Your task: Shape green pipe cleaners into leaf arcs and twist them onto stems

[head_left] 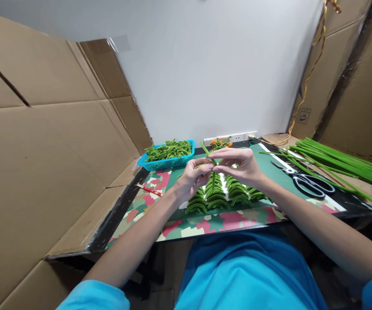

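Note:
Above the middle of the table, both my hands meet around green pipe cleaners that cross between the fingertips. My left hand pinches them from the left, thumb against the forefinger. From the other side, my right hand grips with thumb and fingertips, and one end sticks up past it. The exact join is hidden by the fingers. Under my hands, bent green pipe-cleaner pieces lie in several rows on white strips. More curled green pieces fill a blue basket at the back left.
Black-handled scissors lie at the right beside long straight green pipe cleaners. A red, narrow stick-like item rests at the left. Behind are an orange-and-green bundle and a power strip. Cardboard walls flank the table.

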The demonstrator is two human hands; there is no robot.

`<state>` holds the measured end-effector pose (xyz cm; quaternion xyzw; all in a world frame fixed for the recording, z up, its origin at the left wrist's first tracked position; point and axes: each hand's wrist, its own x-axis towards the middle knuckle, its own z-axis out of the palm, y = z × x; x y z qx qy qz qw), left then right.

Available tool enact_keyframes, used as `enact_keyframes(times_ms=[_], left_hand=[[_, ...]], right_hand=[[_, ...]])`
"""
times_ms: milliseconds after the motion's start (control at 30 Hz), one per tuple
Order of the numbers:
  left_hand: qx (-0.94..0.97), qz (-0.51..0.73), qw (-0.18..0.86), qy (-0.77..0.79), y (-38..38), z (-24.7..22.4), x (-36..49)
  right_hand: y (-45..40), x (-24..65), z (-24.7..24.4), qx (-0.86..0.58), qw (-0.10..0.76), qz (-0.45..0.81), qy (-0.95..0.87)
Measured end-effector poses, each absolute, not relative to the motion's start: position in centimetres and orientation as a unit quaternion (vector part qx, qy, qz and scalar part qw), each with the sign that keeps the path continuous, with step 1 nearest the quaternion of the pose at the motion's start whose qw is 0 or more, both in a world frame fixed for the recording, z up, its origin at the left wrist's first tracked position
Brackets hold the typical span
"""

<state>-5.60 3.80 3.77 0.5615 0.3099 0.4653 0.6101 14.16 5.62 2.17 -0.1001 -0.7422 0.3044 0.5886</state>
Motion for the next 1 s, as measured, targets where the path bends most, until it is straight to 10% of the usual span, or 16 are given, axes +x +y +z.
enact_keyframes(times_ms=[1000], left_hand=[[0.484,0.521,0.645,0.279,4.4,3.3,-5.0]], right_hand=[[5.8,14.4,2.6,-0.115,0.612,0.398,-0.674]])
